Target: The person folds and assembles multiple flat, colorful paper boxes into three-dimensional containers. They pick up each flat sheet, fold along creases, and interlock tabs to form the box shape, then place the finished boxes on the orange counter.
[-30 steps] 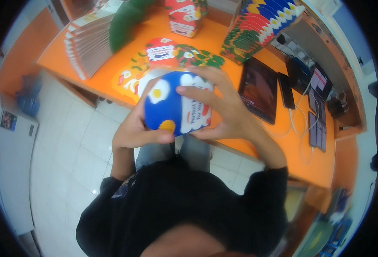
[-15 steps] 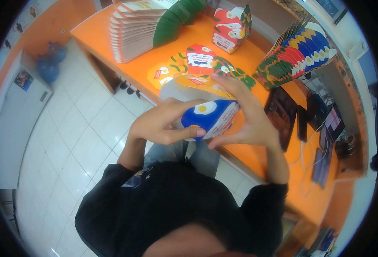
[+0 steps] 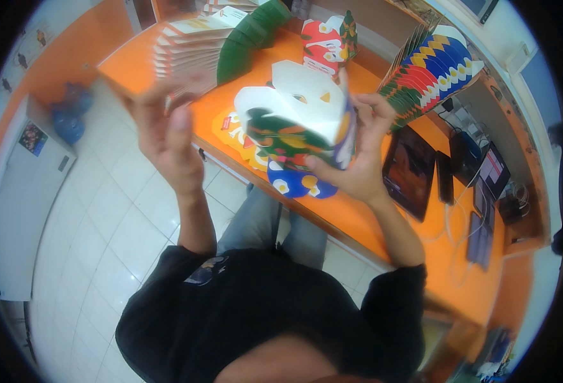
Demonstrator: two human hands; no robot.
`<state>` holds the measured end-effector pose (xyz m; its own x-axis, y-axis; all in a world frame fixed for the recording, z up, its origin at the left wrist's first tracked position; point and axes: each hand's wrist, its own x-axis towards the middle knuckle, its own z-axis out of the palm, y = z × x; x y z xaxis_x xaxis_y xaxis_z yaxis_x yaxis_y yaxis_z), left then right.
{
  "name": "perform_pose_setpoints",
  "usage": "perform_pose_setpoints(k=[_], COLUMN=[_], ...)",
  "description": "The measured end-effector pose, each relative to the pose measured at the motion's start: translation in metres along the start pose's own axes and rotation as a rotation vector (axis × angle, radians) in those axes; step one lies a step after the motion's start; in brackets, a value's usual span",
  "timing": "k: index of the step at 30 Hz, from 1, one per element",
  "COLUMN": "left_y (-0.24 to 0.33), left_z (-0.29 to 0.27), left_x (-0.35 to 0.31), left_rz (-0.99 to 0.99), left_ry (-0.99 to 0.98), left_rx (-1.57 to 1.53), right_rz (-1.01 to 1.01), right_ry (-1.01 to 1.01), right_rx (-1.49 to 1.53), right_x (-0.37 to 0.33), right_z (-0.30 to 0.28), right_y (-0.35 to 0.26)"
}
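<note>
A paper food carton (image 3: 294,131), white inside with a dark green patterned side toward me, stands partly folded up with its white flaps spread. My right hand (image 3: 364,156) grips its right side, the thumb against the near panel and the fingers around the back. To the carton's left, my left hand (image 3: 173,143) is raised, blurred by motion, its fingers apart and nothing in them. From under the carton show flat printed pieces, a yellow one (image 3: 238,142) at the left and a blue one with egg pictures (image 3: 297,185) at the table's near edge.
On the orange table (image 3: 351,207), fanned green-and-white cartons (image 3: 195,45) lie far left. A folded red-and-green carton (image 3: 326,45) stands at the back; stacked multicoloured cartons (image 3: 428,70) lean at the right. A tablet (image 3: 411,172), cables and a phone (image 3: 495,169) lie on the right.
Both hands held a blue-and-yellow carton close to me. My left hand has let go and moved up and left; my right hand now holds the carton farther forward, with its green side showing.
</note>
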<state>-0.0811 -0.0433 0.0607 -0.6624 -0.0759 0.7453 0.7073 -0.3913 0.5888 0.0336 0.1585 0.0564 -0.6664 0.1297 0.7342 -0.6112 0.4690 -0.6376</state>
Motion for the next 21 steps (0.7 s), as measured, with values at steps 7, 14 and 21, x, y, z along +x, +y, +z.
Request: perform_pose_setpoints(k=[7,14,21], left_y=[-0.031,-0.092,-0.178], left_z=[0.014,0.025,0.051], left_x=[-0.045,-0.004,0.037], left_rz=[-0.047,-0.091,-0.219], left_ry=[-0.602,-0.499,-0.763], left_rx=[0.013,0.233,0.725], right_rz=[0.296,0.235,0.241], right_ry=[-0.048,0.082,0.126], right_rx=[0.293,-0.114,-0.058], right_x=[-0.015,0.001,0.013], right_z=[0.011,-0.008,-0.068], right_y=[0.014,0.029,0.015])
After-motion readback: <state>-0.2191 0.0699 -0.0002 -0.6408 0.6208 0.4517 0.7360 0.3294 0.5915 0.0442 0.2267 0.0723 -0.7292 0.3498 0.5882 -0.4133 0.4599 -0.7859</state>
